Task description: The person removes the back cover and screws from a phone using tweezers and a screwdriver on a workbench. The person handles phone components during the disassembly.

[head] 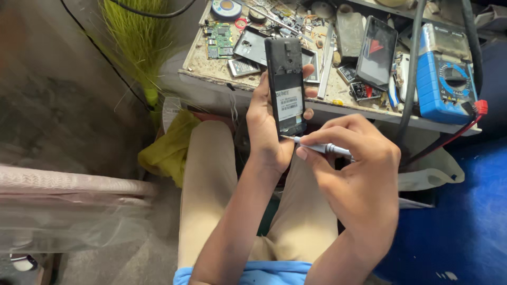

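cluttered workbench (211, 68) far; left hand (266, 126) clasps an opened phone (285, 87), right hand (351, 169) pinches a screwdriver (319, 148) at its lower edge.

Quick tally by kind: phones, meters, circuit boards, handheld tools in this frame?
Black phones: 2, opened one in left hand at, one on bench
Blue multimeter: 1
Green circuit board: 1
Silver screwdriver in right hand: 1
Total: 5

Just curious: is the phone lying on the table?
No, the left hand holds the phone upright above the lap, clear of the table.
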